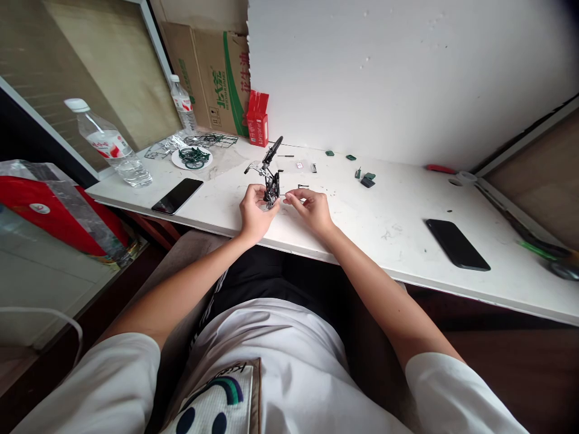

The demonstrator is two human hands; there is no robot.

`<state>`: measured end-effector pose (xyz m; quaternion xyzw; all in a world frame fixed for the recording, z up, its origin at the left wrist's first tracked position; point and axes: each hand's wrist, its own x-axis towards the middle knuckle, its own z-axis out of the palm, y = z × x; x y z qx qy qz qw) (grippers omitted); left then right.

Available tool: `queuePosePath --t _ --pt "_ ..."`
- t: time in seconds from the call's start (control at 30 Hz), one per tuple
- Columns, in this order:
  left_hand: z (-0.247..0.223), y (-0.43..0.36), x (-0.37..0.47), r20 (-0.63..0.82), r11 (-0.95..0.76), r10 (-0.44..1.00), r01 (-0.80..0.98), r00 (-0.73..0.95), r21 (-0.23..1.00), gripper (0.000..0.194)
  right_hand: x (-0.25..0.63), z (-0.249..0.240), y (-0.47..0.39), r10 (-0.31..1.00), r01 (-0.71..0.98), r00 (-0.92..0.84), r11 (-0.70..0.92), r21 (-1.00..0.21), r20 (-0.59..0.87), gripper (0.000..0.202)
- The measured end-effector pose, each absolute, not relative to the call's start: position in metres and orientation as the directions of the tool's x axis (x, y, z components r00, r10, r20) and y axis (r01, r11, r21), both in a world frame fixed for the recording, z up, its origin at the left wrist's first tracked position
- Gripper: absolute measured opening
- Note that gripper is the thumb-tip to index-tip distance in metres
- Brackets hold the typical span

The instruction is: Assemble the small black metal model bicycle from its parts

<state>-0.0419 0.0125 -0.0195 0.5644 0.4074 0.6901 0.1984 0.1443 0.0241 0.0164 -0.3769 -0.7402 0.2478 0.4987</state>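
Left grip point(256, 212): holding model bicycle point(271, 182), partly finger-hidden | right grip point(309, 208): pinching thin piece point(283, 194), identity unclear

"花生油" in red, on cardboard box point(205, 84)

1. Light's pretty soft and even; the table point(380, 226) and white panel point(384, 78) come out bright, can't really tell where it's coming from.
2. Black pants point(266, 274) sink into shadow.
3. Little glints on the front bottle point(111, 144).
4. Super wide lens, so the sleeves point(456, 392) stretch; top right corner darkens.
5. Toy bike's point(272, 184) tiny parts look mushy.
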Motion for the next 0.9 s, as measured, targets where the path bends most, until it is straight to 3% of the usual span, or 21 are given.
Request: queuePosePath --t 0.57,0.9 --pt "-0.0185 0.0060 -0.0389 0.631 -0.596 0.739 0.207 -0.238 0.776 0.046 0.1411 0.0212 0.0218 0.834 0.429 -0.245 0.551 -0.716 0.495 0.086" --pt "-0.0192 0.0087 -0.0385 0.607 -0.582 0.758 0.171 -0.239 0.795 0.047 0.1406 0.0171 0.0219 0.803 0.462 -0.246 0.590 -0.662 0.543 0.077"
